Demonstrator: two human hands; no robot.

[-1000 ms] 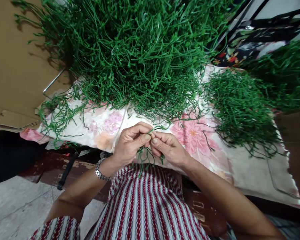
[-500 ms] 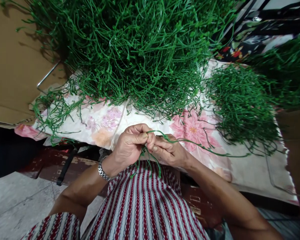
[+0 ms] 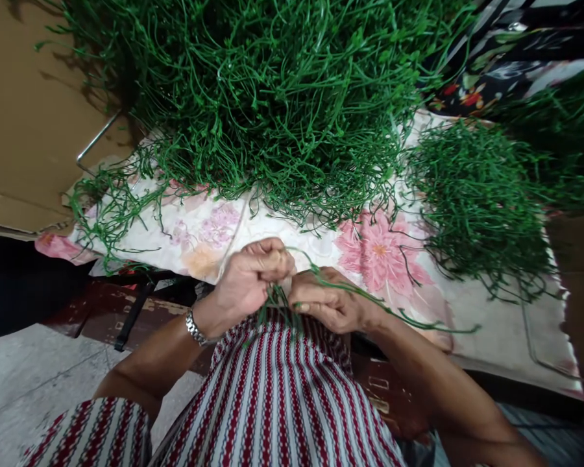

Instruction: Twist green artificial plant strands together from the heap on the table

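My left hand (image 3: 246,279), with a metal watch on its wrist, is closed on thin green plastic stems (image 3: 338,285). One long stem arches from its fingertips over the back of my right hand and trails to the right. Shorter stem ends (image 3: 279,305) hang below, between the hands. Beside it, my right hand (image 3: 326,301) is closed with its fingertips on a green stem end; much of what it grips is hidden. Both hands are close together above the near edge of the flowered cloth (image 3: 267,227).
A large heap of green stems (image 3: 253,97) covers the back of the cloth. A smaller pile (image 3: 481,194) lies at the right, and loose stems (image 3: 117,207) at the left. Cardboard (image 3: 24,130) stands at the far left, with a bent metal wire (image 3: 97,137) beside it.
My right hand has moved slightly down and curled more tightly, parting a little from my left. The long trailing stem has swung lower at the right.
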